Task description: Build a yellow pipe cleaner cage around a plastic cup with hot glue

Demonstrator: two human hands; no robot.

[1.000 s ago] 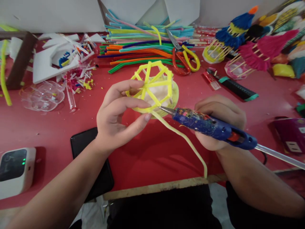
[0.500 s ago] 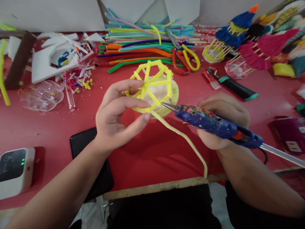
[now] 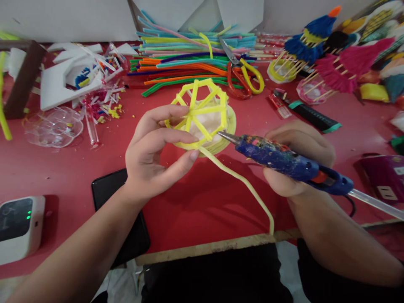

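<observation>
My left hand (image 3: 158,147) pinches the left rim of a yellow pipe-cleaner frame (image 3: 206,110), shaped like a spoked wheel over a pale round base. From its lower edge a loose yellow pipe cleaner (image 3: 240,177) trails down to the table's front edge. My right hand (image 3: 296,158) is wrapped around a blue hot glue gun (image 3: 274,158), stained with colourful glue. A clear glue stick (image 3: 375,203) sticks out of its back end. The metal nozzle points left, close to the lower right rim of the frame; whether it touches is hard to see.
Behind the frame lie a pile of coloured pipe cleaners (image 3: 176,65) and scissors (image 3: 241,78). White foam pieces (image 3: 52,88) and scraps are at left, above a black phone (image 3: 135,227) and a white device (image 3: 22,229). A utility knife (image 3: 315,117) and a pink figure (image 3: 350,69) stand right.
The glue gun has shifted to the right along the frame's lower rim, its nozzle moving off the spoke's end. My left hand and the frame stay almost still.
</observation>
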